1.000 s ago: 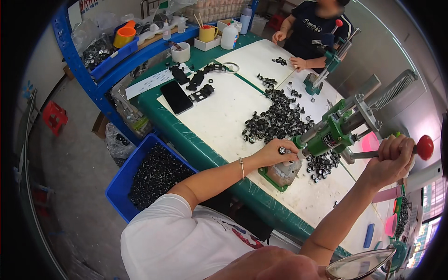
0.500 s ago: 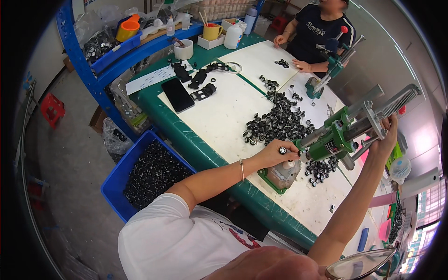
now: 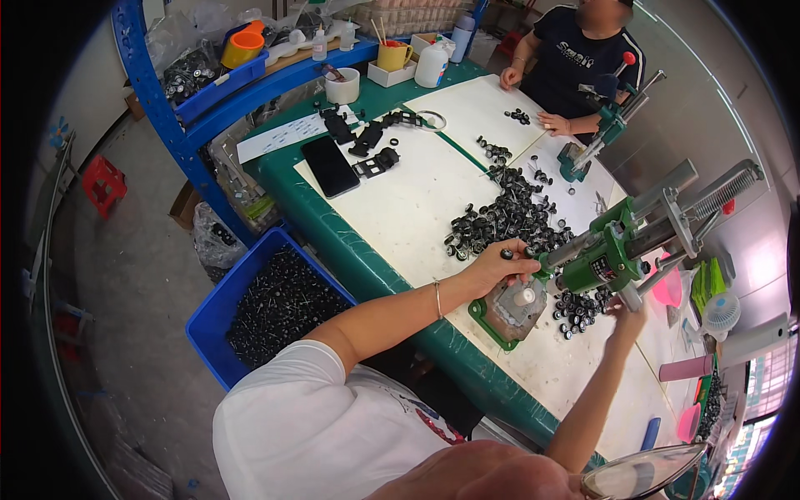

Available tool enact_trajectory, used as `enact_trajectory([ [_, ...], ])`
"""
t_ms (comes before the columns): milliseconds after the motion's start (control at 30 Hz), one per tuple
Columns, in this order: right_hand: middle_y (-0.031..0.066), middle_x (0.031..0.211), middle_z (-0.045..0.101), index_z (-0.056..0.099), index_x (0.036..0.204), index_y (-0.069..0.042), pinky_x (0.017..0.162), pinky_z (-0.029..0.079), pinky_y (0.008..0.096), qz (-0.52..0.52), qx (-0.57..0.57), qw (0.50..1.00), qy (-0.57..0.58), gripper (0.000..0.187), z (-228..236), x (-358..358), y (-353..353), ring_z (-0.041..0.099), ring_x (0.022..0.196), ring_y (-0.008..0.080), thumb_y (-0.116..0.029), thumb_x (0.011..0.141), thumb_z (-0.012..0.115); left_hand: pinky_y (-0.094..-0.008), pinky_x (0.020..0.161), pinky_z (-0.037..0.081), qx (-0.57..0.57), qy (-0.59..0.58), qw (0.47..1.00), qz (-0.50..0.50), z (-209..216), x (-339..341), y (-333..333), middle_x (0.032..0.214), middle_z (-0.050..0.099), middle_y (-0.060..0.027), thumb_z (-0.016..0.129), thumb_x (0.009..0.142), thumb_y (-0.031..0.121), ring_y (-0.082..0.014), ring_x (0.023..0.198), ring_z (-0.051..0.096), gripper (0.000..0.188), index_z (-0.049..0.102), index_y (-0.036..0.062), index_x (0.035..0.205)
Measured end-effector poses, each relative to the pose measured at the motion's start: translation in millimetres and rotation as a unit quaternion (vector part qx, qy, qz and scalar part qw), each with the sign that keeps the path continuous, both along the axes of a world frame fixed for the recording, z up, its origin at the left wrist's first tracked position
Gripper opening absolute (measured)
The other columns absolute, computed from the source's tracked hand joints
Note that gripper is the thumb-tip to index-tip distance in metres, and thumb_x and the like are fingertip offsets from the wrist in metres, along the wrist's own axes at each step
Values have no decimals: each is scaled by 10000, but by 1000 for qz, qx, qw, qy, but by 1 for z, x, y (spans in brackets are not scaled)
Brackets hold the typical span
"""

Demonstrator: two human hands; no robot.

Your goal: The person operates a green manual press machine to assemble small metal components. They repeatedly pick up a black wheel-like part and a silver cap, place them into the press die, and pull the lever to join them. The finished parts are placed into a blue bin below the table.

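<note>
My left hand point(image 3: 498, 270) is closed in a pinch beside the column of the green hand press point(image 3: 602, 262), with a small black wheel point(image 3: 506, 253) at its fingertips. Just below that hand, a pale round peg point(image 3: 524, 297) stands on the press's grey base block point(image 3: 515, 313). My right hand point(image 3: 627, 320) is low beside the press, close to the end of a metal cylinder and the small group of black wheels point(image 3: 578, 313). Its fingers are partly hidden, and whether it touches anything is unclear. Beyond the press lies a big heap of black wheels with metal pins point(image 3: 510, 212).
A blue bin point(image 3: 205, 332) of black parts stands left of the green-edged table. On the table are a black phone point(image 3: 330, 167) and black toy chassis pieces point(image 3: 377, 162). Across it, a person point(image 3: 575, 62) sits near a second press point(image 3: 593, 133).
My right hand has come off the upper part of the press lever and moved down toward the wheels. My left hand stays by the press with the wheel. The view has shifted slightly.
</note>
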State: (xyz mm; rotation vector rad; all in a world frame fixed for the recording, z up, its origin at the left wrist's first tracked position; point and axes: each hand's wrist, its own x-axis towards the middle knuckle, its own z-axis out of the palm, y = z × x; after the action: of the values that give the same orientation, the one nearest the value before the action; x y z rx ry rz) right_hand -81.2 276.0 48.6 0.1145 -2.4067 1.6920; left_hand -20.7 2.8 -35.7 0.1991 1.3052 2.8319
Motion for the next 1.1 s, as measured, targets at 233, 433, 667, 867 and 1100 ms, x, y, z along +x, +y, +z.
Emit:
enact_trajectory([
  [233,130,994,585,645,998,-25,823,464,345,93,312,923,204,161,-93,51,-23,569,951,288,-64,848,602,-209,425,314,-58,-10,998,-16,-1,1,-5,518,456,32,703,866,203,-54,429,396,190,604,46,907],
  [433,133,1040,591,643,989,-33,850,449,384,58,335,917,207,159,-99,56,-27,563,968,311,-78,837,625,-210,509,370,-34,3,999,21,-7,0,-7,594,557,-7,676,882,187,-80,524,501,173,671,28,949],
  [667,135,1041,597,633,978,-35,852,453,392,38,324,923,205,139,-102,59,-21,566,989,318,-72,845,616,-235,764,469,-169,82,972,139,-2,0,-3,969,681,-19,693,842,103,-79,835,604,197,696,26,1023],
  [867,134,1010,599,625,963,-38,790,477,383,17,303,928,217,112,-103,55,-22,585,941,323,-55,854,607,-227,714,487,-217,64,942,246,2,-3,-9,939,682,10,747,785,69,-68,751,576,246,693,62,1025],
  [1100,97,1075,590,645,1091,-65,708,485,316,6,247,951,187,218,-100,58,-20,589,906,236,-58,876,605,-182,531,389,-306,25,924,227,24,5,-44,719,644,-3,668,878,147,-54,594,541,201,712,50,1048],
])
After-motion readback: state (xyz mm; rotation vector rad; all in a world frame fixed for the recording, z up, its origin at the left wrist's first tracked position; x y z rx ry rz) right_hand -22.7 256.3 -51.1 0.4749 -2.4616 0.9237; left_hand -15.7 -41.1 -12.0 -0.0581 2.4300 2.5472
